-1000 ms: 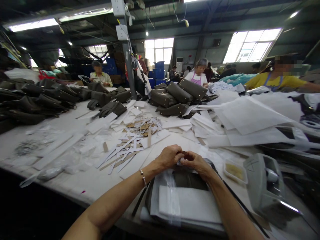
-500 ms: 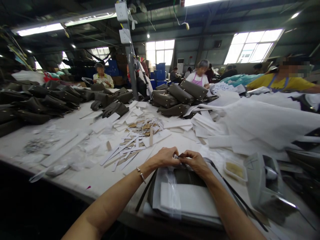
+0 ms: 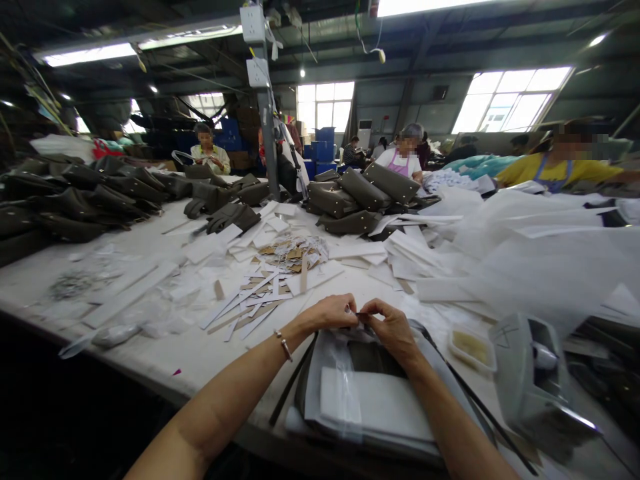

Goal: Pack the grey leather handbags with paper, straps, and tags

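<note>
A dark grey bag (image 3: 373,355) lies in front of me at the table's edge, with a white padding sheet (image 3: 385,400) and clear tape (image 3: 346,390) over it. Above its far edge my two hands meet, fingertips nearly touching. My left hand (image 3: 334,312), a bracelet on its wrist, is closed in a pinch; a small pale bit shows at its fingers, too small to name. A small dark strip (image 3: 364,314) is pinched in my right hand (image 3: 391,327). Dark straps (image 3: 295,380) run down both sides of the bag.
Cut strips of card (image 3: 250,303) are scattered beyond my hands. On the right stand a tape dispenser (image 3: 520,373) and a small plastic tub (image 3: 473,348). Dark bags (image 3: 350,193) are heaped further back, beside white sheeting (image 3: 540,247). Several people sit beyond the table.
Both hands stay together over the bag's far edge, with only a slight shift of the fingers. The white sheeting on the right has moved and is blurred. The view has shifted slightly.
</note>
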`<state>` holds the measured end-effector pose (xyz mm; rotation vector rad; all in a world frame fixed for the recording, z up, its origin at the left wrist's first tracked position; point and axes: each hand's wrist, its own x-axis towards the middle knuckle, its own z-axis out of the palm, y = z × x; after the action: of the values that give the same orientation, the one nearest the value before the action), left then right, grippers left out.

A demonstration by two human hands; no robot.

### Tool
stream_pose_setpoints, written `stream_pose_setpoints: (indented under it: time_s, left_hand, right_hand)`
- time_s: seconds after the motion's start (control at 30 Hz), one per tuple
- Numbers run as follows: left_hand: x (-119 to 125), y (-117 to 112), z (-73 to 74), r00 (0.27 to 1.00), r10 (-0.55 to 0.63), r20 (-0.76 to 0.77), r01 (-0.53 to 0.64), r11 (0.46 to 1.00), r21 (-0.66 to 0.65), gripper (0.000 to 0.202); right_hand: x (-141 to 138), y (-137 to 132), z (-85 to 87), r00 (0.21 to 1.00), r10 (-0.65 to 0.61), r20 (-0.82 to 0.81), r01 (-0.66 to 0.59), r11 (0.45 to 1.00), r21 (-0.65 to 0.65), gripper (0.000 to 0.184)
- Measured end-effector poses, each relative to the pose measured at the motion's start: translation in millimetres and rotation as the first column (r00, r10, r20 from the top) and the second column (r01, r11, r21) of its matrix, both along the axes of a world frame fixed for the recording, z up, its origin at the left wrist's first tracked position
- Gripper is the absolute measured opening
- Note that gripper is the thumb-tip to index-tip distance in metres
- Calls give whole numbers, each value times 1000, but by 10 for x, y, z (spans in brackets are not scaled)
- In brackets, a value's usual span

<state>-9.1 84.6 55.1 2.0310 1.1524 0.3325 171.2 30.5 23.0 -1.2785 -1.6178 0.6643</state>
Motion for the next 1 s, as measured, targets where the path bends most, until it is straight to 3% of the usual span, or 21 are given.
stream_pose_setpoints:
  time_s: [0.13, 0.23, 0.37, 0.47, 0.6, 0.7, 0.77, 0.87, 0.93, 1.0]
  left_hand:
    - [13, 52, -75, 986, 45, 162, -20, 988, -153, 29]
    - [8, 68, -136, 950, 124, 287, -55, 970, -238, 29]
    - [-55, 94, -144, 891, 206, 404, -70, 943, -327, 24]
    - [-118, 112, -134, 856, 230, 463, -43, 924, -381, 22]
    - [-144, 99, -181, 815, 264, 516, -41, 915, -402, 29]
    - [-118, 86, -229, 789, 313, 529, -99, 915, -392, 29]
    - [-100, 87, -239, 774, 337, 536, -130, 913, -385, 26]
    - [-99, 97, -221, 758, 360, 544, -142, 905, -402, 26]
    - [-114, 110, -202, 748, 371, 551, -127, 894, -429, 27]
    - [-130, 129, -192, 736, 379, 561, -108, 884, -455, 28]
  right_hand:
    - [18, 52, 4, 998, -3, 57, -3, 994, 107, 8]
    - [41, 89, 46, 986, 56, 158, -85, 979, 184, 10]
    - [75, 52, 182, 868, 95, 487, -241, 939, 247, 21]
    - [95, -20, 275, 762, 65, 644, -275, 933, 231, 31]
    - [76, -60, 245, 682, 7, 731, -279, 927, 251, 44]
    - [19, -79, 184, 678, -10, 735, -245, 940, 239, 48]
    - [19, -150, 213, 706, -18, 708, -212, 948, 236, 49]
    - [216, -414, 403, 809, -104, 579, -88, 952, 294, 42]
    - [508, -696, 570, 864, -260, 431, 123, 939, 320, 33]
    - [889, -1028, 700, 829, -481, 287, 416, 872, 258, 31]
